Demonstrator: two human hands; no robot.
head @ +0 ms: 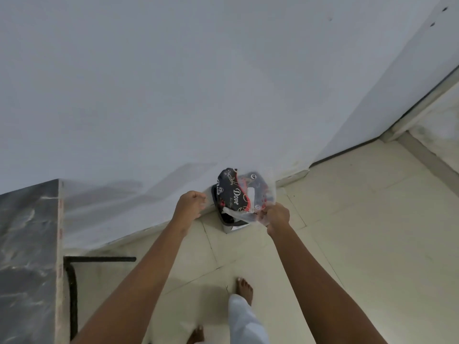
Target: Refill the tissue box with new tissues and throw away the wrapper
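Note:
An empty plastic tissue wrapper (244, 194), dark with red and white print and a clear part, hangs crumpled in the air in front of the wall. My right hand (276, 217) grips its lower right corner. My left hand (190, 204) is to the left of the wrapper, fingers curled closed, apart from it, and I cannot tell if it pinches anything. Directly below the wrapper a dark bin (229, 219) stands on the floor against the wall, mostly hidden by the wrapper. No tissue box is in view.
A grey marble-patterned table top (27, 244) with a black metal frame (74, 281) stands at the left. White walls meet at a corner on the right by a doorway threshold (422, 150). My bare feet (244, 289) stand on pale floor tiles.

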